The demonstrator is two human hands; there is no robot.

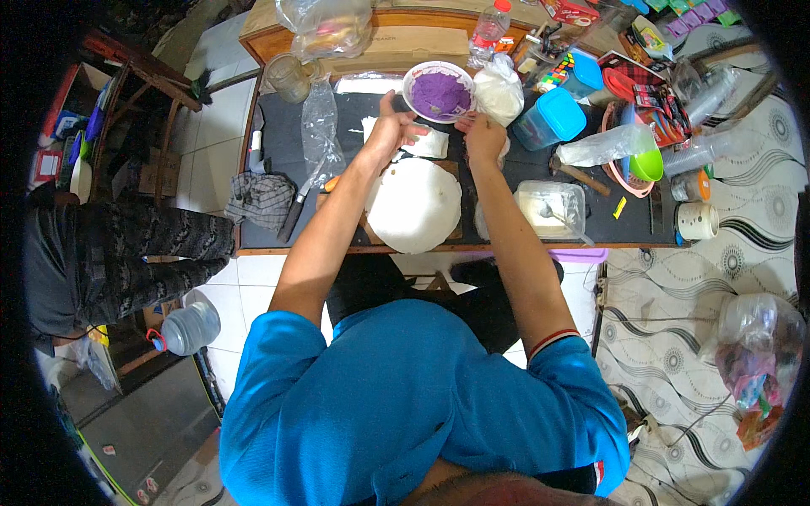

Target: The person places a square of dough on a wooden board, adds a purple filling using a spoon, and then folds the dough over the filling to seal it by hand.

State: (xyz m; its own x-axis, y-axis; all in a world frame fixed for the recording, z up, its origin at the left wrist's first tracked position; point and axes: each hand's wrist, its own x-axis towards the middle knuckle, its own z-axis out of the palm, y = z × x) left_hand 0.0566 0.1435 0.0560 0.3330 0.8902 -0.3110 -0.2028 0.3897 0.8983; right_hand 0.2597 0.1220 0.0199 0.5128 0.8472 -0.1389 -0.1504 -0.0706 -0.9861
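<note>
A patterned bowl (pixel 408 104) of purple mashed filling (pixel 441 93) stands at the back of the dark-topped table. My left hand (pixel 393 131) is at its lower left, fingers apart, holding nothing that I can see. At the bowl's lower right edge is my right hand (pixel 484 136), fingertips close together; whether they grip anything is unclear. Between my hands lies a white folded packet or wrapper (pixel 430 144), partly behind the left fingers. Nearer me, a thin round white sheet (pixel 414 205) covers most of a wooden board (pixel 452 226).
Right of the bowl sits a knotted bag of white powder (pixel 500 92). A clear tub (pixel 552 209) holds pale liquid and a spoon. Left are a knife (pixel 297 205), a grey cloth (pixel 261 199) and a glass jar (pixel 288 79). A person's patterned trousers (pixel 152 240) show beyond the table's left edge.
</note>
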